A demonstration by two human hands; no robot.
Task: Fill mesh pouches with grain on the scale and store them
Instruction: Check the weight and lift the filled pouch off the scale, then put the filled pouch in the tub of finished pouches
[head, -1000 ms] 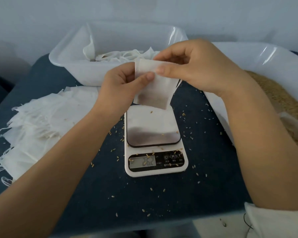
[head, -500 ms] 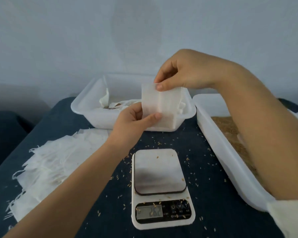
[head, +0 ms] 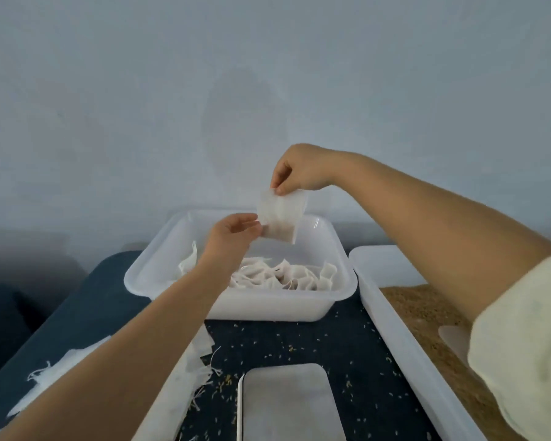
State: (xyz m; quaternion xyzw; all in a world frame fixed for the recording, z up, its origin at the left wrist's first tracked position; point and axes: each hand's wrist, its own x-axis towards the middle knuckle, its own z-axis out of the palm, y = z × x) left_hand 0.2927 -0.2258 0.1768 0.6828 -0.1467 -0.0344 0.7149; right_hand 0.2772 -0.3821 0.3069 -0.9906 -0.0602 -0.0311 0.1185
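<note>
Mesh pouch [head: 282, 216] held in air above white storage tub [head: 337, 246] of filled pouches [head: 287, 275]; right hand [head: 299, 168] pinches top edge, left hand [head: 233, 237] pinches lower left side.

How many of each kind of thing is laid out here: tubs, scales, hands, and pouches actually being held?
White plastic tubs: 2, the pouch tub and the grain tub
Kitchen scale: 1
Hands: 2, left hand and right hand
Mesh pouch held up: 1
Total: 6
Pouches heaped in the tub and the loose pile are too bunched to count.
</note>
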